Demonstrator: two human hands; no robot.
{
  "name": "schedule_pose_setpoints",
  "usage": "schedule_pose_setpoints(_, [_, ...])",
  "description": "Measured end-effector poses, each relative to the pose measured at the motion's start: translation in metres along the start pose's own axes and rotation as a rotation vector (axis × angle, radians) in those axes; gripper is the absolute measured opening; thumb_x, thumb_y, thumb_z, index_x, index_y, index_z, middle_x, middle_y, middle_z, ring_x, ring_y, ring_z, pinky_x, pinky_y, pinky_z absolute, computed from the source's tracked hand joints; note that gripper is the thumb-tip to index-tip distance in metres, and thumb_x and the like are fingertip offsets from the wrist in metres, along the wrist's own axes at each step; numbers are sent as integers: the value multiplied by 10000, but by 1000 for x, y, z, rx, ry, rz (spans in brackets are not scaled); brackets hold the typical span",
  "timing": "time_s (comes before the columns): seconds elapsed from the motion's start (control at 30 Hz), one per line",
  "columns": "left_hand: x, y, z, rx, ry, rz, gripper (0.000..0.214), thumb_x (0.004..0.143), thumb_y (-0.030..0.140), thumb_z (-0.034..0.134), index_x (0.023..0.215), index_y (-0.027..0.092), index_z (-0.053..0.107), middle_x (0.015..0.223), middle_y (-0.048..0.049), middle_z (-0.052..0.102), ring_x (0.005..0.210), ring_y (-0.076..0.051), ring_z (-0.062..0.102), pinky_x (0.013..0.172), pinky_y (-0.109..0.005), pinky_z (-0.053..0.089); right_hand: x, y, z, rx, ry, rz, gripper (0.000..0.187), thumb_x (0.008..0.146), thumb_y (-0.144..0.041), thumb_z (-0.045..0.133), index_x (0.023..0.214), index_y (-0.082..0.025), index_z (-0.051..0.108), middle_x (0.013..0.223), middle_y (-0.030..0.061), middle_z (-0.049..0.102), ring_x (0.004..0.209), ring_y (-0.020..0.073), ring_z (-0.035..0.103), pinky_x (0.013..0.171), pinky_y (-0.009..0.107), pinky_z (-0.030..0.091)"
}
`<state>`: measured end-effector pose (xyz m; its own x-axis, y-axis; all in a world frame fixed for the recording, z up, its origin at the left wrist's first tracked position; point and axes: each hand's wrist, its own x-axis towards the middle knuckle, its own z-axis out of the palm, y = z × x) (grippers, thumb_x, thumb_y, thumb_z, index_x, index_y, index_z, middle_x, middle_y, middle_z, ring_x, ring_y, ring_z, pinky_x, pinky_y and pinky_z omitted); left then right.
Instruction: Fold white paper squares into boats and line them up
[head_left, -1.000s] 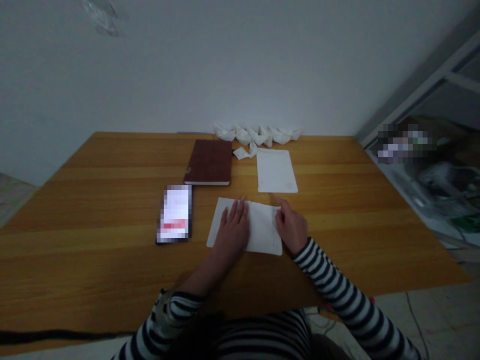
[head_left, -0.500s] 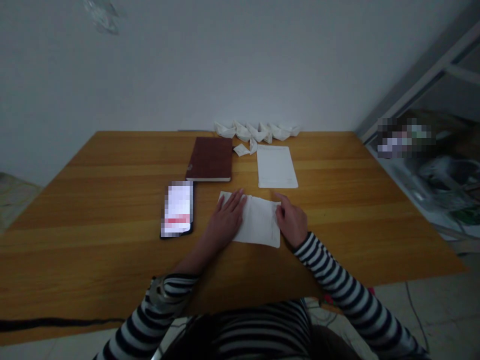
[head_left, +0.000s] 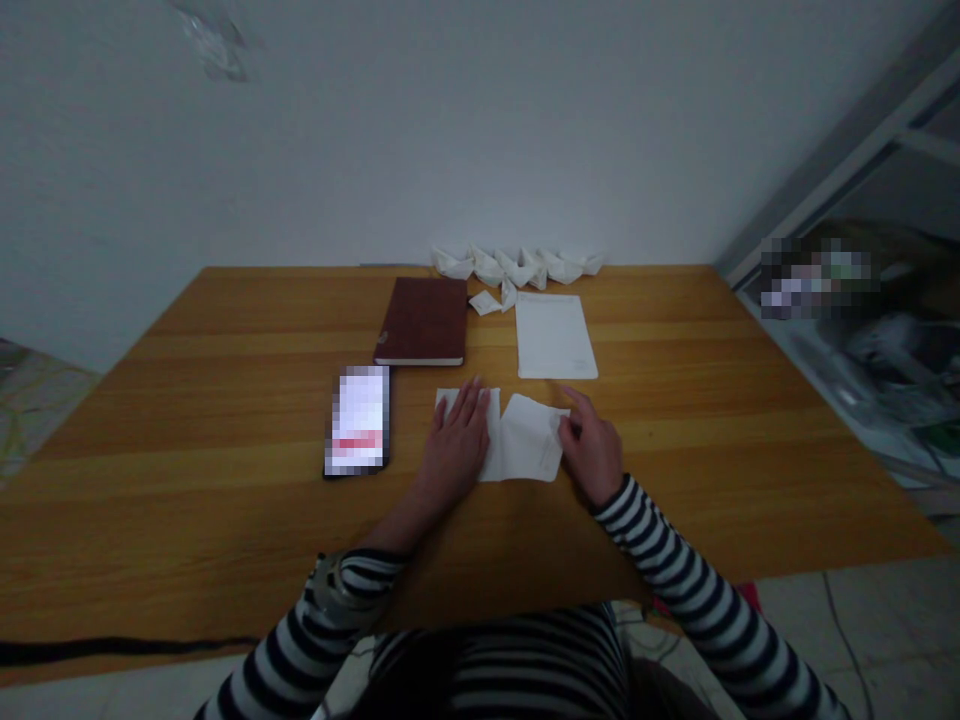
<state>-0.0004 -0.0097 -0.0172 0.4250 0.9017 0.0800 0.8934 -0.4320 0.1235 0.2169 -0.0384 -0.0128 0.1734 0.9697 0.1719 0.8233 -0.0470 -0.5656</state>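
Observation:
A white paper sheet [head_left: 529,437] lies folded on the wooden table [head_left: 225,420] right in front of me, with a slanted flap at its right side. My left hand [head_left: 456,440] rests flat on the sheet's left part, fingers spread. My right hand [head_left: 592,436] pinches the flap's right edge between thumb and fingers. Above the hands lies a stack of white paper [head_left: 555,338]. A row of several small folded paper boats [head_left: 517,266] runs along the table's far edge, and a small paper piece [head_left: 485,302] lies just below them.
A dark red notebook [head_left: 421,322] lies left of the paper stack. A smartphone [head_left: 358,420] with a blurred screen lies left of my left hand. A wall [head_left: 450,130] backs the table. Cluttered items [head_left: 862,360] sit on the floor to the right.
The sheet's right part now folds over into a slanted flap, where a flat rectangle lay before. My right hand has shifted onto that flap, and my left hand has moved slightly left.

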Motion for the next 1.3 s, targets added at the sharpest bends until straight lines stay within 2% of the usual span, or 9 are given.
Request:
schedule_pose_setpoints(0.1, [1,4,3,4,21,-39,554,986,192,300,1530,88,310,1635,-130,233,1517,-246,219,1211,-523,237,1,-1,-1,193,5,20,485,909,-289,516,1384,-190,515,663,-5,648,597,183,593,601,290,427])
schedule_pose_setpoints(0.2, [3,8,4,0,35,-67,543,986,191,286,1515,80,338,1624,-146,269,1518,-255,216,1209,-533,235,4,-8,1,463,-34,118,544,860,-360,608,1361,-171,511,567,-51,564,512,160,537,515,266,412])
schedule_pose_setpoints(0.3, [4,10,4,-12,48,-78,540,977,188,296,1505,89,358,1612,-156,303,1515,-259,226,1207,-537,234,5,-14,4,736,-127,243,648,787,-368,680,1369,-164,479,555,-67,569,457,140,517,434,235,391])
schedule_pose_setpoints(0.4, [4,11,5,-30,75,-81,543,968,187,319,1504,112,364,1613,-146,307,1512,-265,237,1206,-543,229,4,-15,6,893,-135,288,668,763,-357,697,1361,-161,473,542,-79,565,416,120,489,401,220,381])
schedule_pose_setpoints(0.77, [5,14,6,-35,63,-117,553,958,170,324,1504,95,355,1628,-149,254,1514,-264,229,1207,-557,208,-10,11,-5,757,-83,262,639,807,-318,669,1387,-173,442,562,-62,600,422,133,525,394,230,404])
schedule_pose_setpoints(0.93, [6,16,5,-52,70,-132,554,954,171,333,1503,114,369,1623,-146,270,1506,-269,255,1201,-564,214,-14,2,-6,852,-126,321,730,798,-425,707,1412,-185,395,592,-62,612,444,129,560,389,213,419])
schedule_pose_setpoints(1.1, [6,15,8,-37,57,-139,557,963,179,321,1514,106,350,1637,-129,236,1517,-259,221,1214,-554,186,-13,-13,-6,911,-192,374,869,743,-393,772,1474,-189,347,579,-64,606,423,124,558,341,177,360])
schedule_pose_setpoints(1.3, [6,17,6,-32,3,-163,572,962,182,315,1526,89,315,1651,-117,190,1530,-247,170,1225,-557,137,-21,-28,-10,1034,-221,384,826,746,-361,766,1474,-224,400,923,46,717,493,113,606,357,191,403])
